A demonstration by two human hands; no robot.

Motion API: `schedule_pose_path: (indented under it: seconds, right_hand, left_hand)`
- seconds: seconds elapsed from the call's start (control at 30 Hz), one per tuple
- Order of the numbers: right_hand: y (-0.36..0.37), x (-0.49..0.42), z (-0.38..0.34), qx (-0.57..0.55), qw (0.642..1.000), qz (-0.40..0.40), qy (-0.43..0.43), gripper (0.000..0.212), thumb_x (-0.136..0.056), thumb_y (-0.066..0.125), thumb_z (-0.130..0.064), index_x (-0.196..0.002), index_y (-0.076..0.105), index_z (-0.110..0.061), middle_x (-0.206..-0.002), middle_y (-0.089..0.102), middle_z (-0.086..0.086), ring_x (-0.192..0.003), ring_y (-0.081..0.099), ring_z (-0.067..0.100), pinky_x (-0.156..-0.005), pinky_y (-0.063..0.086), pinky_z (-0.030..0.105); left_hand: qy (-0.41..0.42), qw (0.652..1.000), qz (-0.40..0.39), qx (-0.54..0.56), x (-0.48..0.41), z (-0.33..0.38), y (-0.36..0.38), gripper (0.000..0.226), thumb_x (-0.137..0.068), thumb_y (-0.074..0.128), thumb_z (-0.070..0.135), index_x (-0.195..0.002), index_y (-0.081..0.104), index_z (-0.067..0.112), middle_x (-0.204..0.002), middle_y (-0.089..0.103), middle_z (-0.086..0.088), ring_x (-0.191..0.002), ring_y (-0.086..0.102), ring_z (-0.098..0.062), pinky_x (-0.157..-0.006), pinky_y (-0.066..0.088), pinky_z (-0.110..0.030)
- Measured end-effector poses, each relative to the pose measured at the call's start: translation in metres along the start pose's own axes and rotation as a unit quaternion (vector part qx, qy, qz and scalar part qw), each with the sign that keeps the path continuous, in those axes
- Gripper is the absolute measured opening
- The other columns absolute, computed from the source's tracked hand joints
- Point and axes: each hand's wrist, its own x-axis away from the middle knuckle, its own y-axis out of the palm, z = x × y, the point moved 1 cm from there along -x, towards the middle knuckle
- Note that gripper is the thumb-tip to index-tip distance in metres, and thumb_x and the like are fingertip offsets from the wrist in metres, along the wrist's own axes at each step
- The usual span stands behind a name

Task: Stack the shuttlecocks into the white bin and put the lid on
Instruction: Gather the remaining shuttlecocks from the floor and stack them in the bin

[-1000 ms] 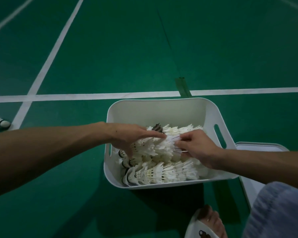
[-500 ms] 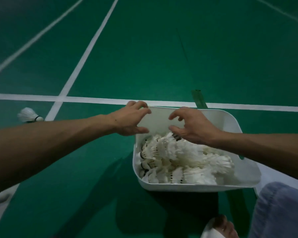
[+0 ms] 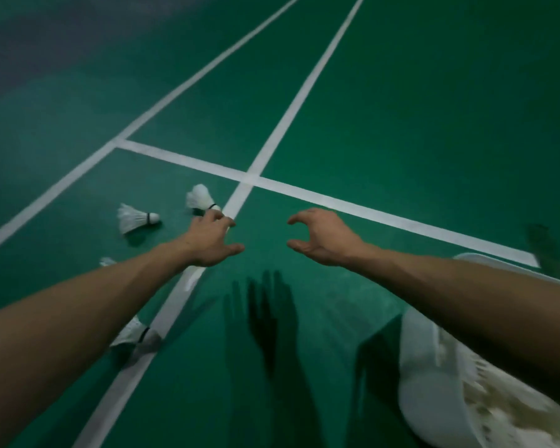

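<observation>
The white bin (image 3: 434, 367), already holding shuttlecocks, sits right of the court-line crossing (image 3: 251, 179). Both the left hand (image 3: 212, 242) and right hand (image 3: 322, 239) are spread wide and empty. Loose shuttlecocks (image 3: 136, 218) left of the crossing could roll if nudged carelessly.

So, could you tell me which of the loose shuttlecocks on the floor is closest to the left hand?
The shuttlecock just beyond the left hand, beside the white line crossing; its cork meets the fingertips. The other two lie clearly apart.

Loose shuttlecocks (image 3: 136, 218) left of white bin (image 3: 434, 376)
</observation>
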Motion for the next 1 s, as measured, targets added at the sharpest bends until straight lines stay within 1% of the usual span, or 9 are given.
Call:
schedule_pose_path:
  seconds: [0.1,0.23,0.33,0.47,0.63,0.77,0.9,0.93,1.0]
  right_hand:
    - [0.035,-0.054,-0.027,-0.001,1.0,-0.02,-0.012,0.055,-0.088,0.063,-0.039,-0.136,0.049,-0.016,-0.142,0.049,0.008,-0.132,0.041,0.024,-0.111,0.029,0.032]
    - [0.074,-0.111,-0.061,0.002,0.998,-0.042,-0.044,0.065,-0.087,0.064,-0.039,-0.143,0.04,-0.015,-0.148,0.04,0.01,-0.135,0.037,0.028,-0.113,0.03,0.036]
    - [0.095,-0.149,-0.08,0.006,0.997,-0.039,-0.065,0.071,-0.088,0.064,-0.039,-0.147,0.032,-0.016,-0.153,0.029,0.011,-0.138,0.031,0.031,-0.115,0.027,0.04]
    - [0.113,-0.189,-0.096,0.026,0.995,-0.036,-0.086,0.083,-0.088,0.064,-0.038,-0.153,0.016,-0.018,-0.161,0.01,0.006,-0.145,0.014,0.031,-0.119,0.017,0.042]
    - [0.127,-0.221,-0.103,0.079,0.987,-0.072,-0.122,0.091,-0.088,0.064,-0.04,-0.153,0.001,-0.027,-0.162,-0.007,-0.003,-0.148,-0.001,0.03,-0.119,0.014,0.049]
    - [0.129,-0.225,-0.1,0.091,0.987,-0.067,-0.113,0.084,-0.088,0.064,-0.036,-0.151,0.01,-0.033,-0.159,0.013,0.003,-0.143,0.017,0.033,-0.112,0.028,0.057]
    - [0.12,-0.218,-0.098,0.13,0.987,0.003,-0.099,0.063,-0.093,0.056,-0.021,-0.147,0.025,-0.027,-0.131,0.044,0.009,-0.126,0.033,0.029,-0.106,0.032,0.052]
    - [0.117,-0.216,-0.094,0.148,0.984,0.011,-0.096,0.057,-0.093,0.055,-0.019,-0.144,0.031,-0.025,-0.126,0.047,0.009,-0.124,0.034,0.029,-0.104,0.031,0.052]
    - [0.113,-0.212,-0.084,0.17,0.981,0.028,-0.092,0.044,-0.094,0.053,-0.017,-0.137,0.042,-0.021,-0.12,0.053,0.01,-0.123,0.037,0.028,-0.103,0.029,0.052]
  left_hand:
    - [-0.106,0.99,0.062,0.07,-0.009,-0.062,-0.003,0.062,-0.088,0.057,0.05,-0.138,0.043,0.017,-0.147,0.028,-0.02,-0.137,0.027,-0.035,-0.113,0.021,-0.038]
    - [-0.229,0.951,0.132,0.162,-0.004,-0.132,-0.002,0.056,-0.087,0.062,0.043,-0.135,0.045,0.018,-0.15,0.017,-0.02,-0.138,0.02,-0.039,-0.114,0.017,-0.038]
    - [-0.278,0.934,0.131,0.18,-0.005,-0.171,-0.003,0.06,-0.085,0.063,0.046,-0.138,0.042,0.026,-0.151,0.013,-0.022,-0.14,0.016,-0.04,-0.114,0.017,-0.039]
    - [-0.276,0.928,0.103,0.228,-0.016,-0.196,0.003,0.061,-0.083,0.065,0.05,-0.137,0.041,0.034,-0.148,0.028,-0.022,-0.135,0.031,-0.039,-0.114,0.025,-0.04]
    - [-0.215,0.926,0.096,0.294,-0.022,-0.197,0.018,0.065,-0.083,0.07,0.036,-0.141,0.044,0.019,-0.132,0.056,-0.001,-0.123,0.051,-0.023,-0.111,0.032,-0.034]
    - [-0.189,0.91,0.115,0.351,-0.02,-0.189,0.026,0.058,-0.087,0.069,0.022,-0.14,0.047,0.015,-0.133,0.056,0.003,-0.11,0.05,-0.009,-0.092,0.032,-0.016]
    - [-0.199,0.895,0.157,0.367,-0.005,-0.199,0.026,0.043,-0.089,0.067,0.021,-0.13,0.058,0.016,-0.121,0.063,0.005,-0.097,0.056,-0.008,-0.068,0.039,-0.006]
    - [-0.197,0.899,0.136,0.368,0.001,-0.202,0.025,0.041,-0.089,0.067,0.021,-0.128,0.059,0.017,-0.119,0.063,0.006,-0.099,0.057,-0.008,-0.068,0.039,-0.006]
    - [-0.186,0.904,0.071,0.38,0.013,-0.205,0.026,0.045,-0.087,0.068,0.018,-0.131,0.056,0.018,-0.122,0.062,0.006,-0.104,0.057,-0.008,-0.087,0.041,-0.015]
